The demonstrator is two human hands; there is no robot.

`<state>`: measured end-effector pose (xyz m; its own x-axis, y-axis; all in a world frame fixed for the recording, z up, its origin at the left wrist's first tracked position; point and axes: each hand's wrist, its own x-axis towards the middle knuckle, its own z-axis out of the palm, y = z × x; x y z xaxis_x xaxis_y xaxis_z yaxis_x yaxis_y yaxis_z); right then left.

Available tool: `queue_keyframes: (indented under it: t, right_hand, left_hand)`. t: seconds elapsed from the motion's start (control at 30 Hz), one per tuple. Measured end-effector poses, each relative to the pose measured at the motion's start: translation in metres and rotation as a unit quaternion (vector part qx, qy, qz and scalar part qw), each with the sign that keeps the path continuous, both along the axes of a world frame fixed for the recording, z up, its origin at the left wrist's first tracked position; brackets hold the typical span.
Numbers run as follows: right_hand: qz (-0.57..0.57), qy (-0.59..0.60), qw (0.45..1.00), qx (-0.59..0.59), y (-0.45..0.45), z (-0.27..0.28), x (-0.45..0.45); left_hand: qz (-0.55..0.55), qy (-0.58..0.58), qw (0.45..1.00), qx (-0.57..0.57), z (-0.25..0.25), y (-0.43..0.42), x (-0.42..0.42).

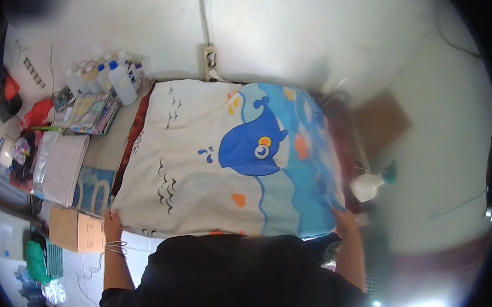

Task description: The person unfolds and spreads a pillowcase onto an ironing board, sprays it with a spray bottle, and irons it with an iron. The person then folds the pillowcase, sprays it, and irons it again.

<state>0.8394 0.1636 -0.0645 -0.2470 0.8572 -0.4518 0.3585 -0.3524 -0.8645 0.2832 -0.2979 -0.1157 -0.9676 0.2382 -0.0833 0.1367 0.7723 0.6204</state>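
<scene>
Two hands hold the near corners of a whale-print cloth (198, 201), which is spread out flat in front of the person's black shirt (249, 283). From where I stand, the left grip (113, 221) is narrow, its fingers pinched on the near left corner; the right grip (344, 220) is closed on the near right corner, thumb uppermost. The near edge runs between the two grips and comes right up against the shirt, so space is tight on that side. Far ahead of both grips, the cloth's far edge lies close to the wall (321, 34), with a power strip (209, 61) fixed just above it.

Forward of the left grip, a dark red strip (137, 124) shows along the cloth's left edge. Past that strip is a crowded tabletop (108, 152) — books (94, 113) nearer, bottles (123, 84) farther off. A cardboard box (77, 230) sits just outside the left grip, while white floor tiles (133, 253) show inside that forearm. On the other side, a white spray bottle (366, 187) stands just ahead of the right grip, near the cloth's right edge — little sideways room there.
</scene>
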Motion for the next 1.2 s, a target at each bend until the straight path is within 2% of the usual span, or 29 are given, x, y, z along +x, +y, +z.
queue_keyframes:
  t: [0.03, 0.1, 0.17, 0.23, 0.27, 0.33, 0.4, 0.47, 0.5, 0.53, 0.57, 0.73, 0.83, 0.9, 0.93, 1.0, 1.03, 1.13, 1.17, 1.2]
  right_hand:
    - [-0.035, 0.066, 0.997, -0.032, 0.001, -0.004, 0.005]
    - [-0.077, 0.157, 0.982, -0.064, -0.007, 0.014, -0.003]
    - [-0.086, 0.154, 0.983, -0.046, -0.004, 0.026, -0.012]
    - [-0.084, 0.150, 0.985, -0.025, 0.008, 0.031, -0.016]
    - [-0.059, 0.141, 0.988, -0.033, 0.010, 0.040, -0.025]
    - [-0.039, 0.158, 0.987, 0.001, 0.009, 0.068, -0.043]
    - [-0.037, 0.174, 0.984, -0.010, 0.013, 0.075, -0.052]
    - [-0.071, 0.207, 0.975, -0.025, 0.012, 0.091, -0.052]
    - [-0.085, 0.163, 0.983, 0.014, -0.001, 0.104, -0.061]
    - [-0.100, 0.115, 0.987, 0.049, -0.014, 0.117, -0.069]
    - [-0.081, 0.131, 0.987, 0.043, -0.014, 0.118, -0.068]
    - [-0.061, 0.133, 0.989, 0.030, 0.003, 0.097, -0.052]
    - [0.006, 0.166, 0.986, 0.027, -0.004, 0.094, -0.047]
    - [-0.077, 0.105, 0.991, 0.001, -0.017, 0.103, -0.053]
    - [-0.077, 0.107, 0.991, 0.001, -0.006, 0.092, -0.042]
    - [0.040, 0.093, 0.992, 0.073, 0.016, 0.059, -0.011]
    - [0.078, 0.090, 0.988, 0.098, 0.016, 0.051, -0.004]
    - [0.073, 0.054, 0.993, 0.073, 0.008, 0.028, 0.012]
    - [0.034, 0.057, 0.998, -0.006, 0.006, 0.014, 0.016]
    - [-0.004, 0.062, 0.994, -0.085, 0.005, 0.000, 0.019]
  left_hand:
    - [0.012, -0.005, 1.000, -0.008, 0.001, 0.001, 0.019]
    - [-0.091, 0.068, 0.962, 0.247, 0.001, 0.001, 0.043]
    - [-0.247, 0.193, 0.944, 0.100, 0.016, -0.005, 0.053]
    - [-0.320, 0.188, 0.928, -0.034, 0.038, -0.005, 0.056]
    - [-0.312, 0.188, 0.929, -0.066, 0.029, -0.010, 0.049]
    - [-0.278, 0.212, 0.937, -0.018, 0.030, -0.013, 0.037]
    - [-0.236, 0.236, 0.941, -0.056, 0.034, -0.013, 0.024]
    - [-0.147, 0.282, 0.947, 0.035, 0.042, -0.006, 0.013]
    - [-0.147, 0.281, 0.948, 0.039, 0.050, -0.002, 0.011]
    - [-0.114, 0.226, 0.966, 0.047, 0.062, 0.002, 0.010]
    - [-0.081, 0.168, 0.981, 0.054, 0.072, 0.006, 0.010]
    - [-0.120, 0.089, 0.982, 0.114, 0.093, 0.006, 0.014]
    - [-0.140, 0.049, 0.981, 0.121, 0.099, 0.001, 0.020]
    - [-0.117, 0.054, 0.987, 0.096, 0.100, -0.004, 0.023]
    - [-0.117, 0.056, 0.987, 0.096, 0.096, -0.006, 0.023]
    - [-0.042, 0.073, 0.990, 0.113, 0.075, -0.015, 0.017]
    - [-0.043, 0.074, 0.990, 0.113, 0.063, -0.020, 0.014]
    - [0.052, 0.133, 0.987, 0.073, 0.005, -0.035, 0.006]
    - [0.076, 0.168, 0.981, 0.058, -0.023, -0.039, 0.007]
    - [0.080, 0.179, 0.976, 0.095, -0.051, -0.046, 0.010]
